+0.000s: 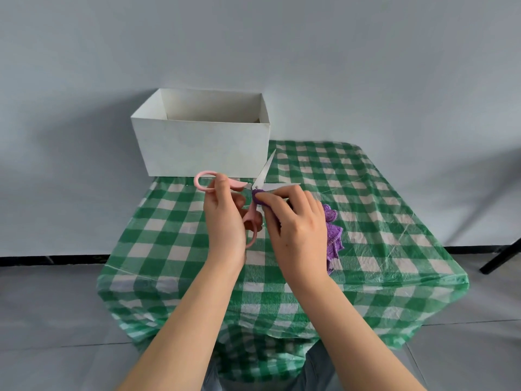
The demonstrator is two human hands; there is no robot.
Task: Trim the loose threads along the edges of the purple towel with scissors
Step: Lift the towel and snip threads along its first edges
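Observation:
My left hand (225, 221) grips the pink-handled scissors (255, 190), thumb through the upper loop, other fingers in the lower loop. The blades stand spread wide apart, one pointing up toward the box, the other to the right. My right hand (296, 230) pinches a bunched edge of the purple towel (334, 235) and holds it right at the scissors' pivot, between the blades. The rest of the towel hangs crumpled under and to the right of that hand, largely hidden by it.
A white open-topped box (203, 145) stands at the back left of the table. A green-and-white checked plastic cloth (380, 215) covers the small table and drapes over its edges. A dark furniture leg (501, 255) shows at the far right on the floor.

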